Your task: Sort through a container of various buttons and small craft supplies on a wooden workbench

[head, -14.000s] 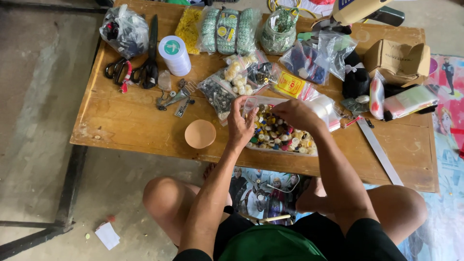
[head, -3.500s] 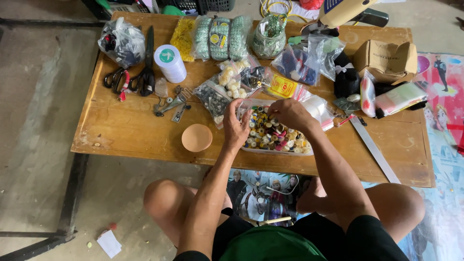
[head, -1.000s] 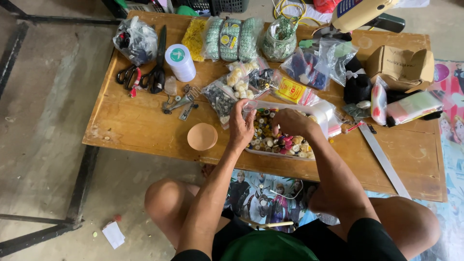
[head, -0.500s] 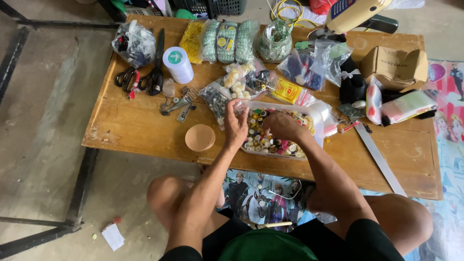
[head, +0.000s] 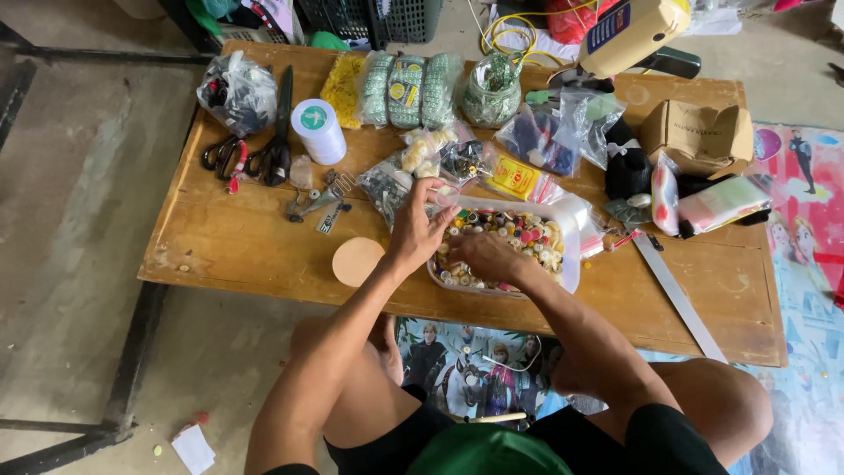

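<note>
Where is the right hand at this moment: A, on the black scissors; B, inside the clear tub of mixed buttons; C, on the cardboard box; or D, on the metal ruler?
B: the right hand lies inside the clear tub among the coloured buttons, with the left hand at the tub's left end.

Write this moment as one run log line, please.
left hand: over tray edge | right hand: in button tray | wooden table: scissors, white roll, round disc

- Left hand [head: 420, 227] rests on the near-left rim of the clear tray of buttons [head: 570, 255].
- Right hand [head: 485, 256] lies inside it, fingers down among buttons.
- Round tan lid [head: 357, 261] sits left of the tray.
- Scissors [head: 274, 145] lie far left.
</note>
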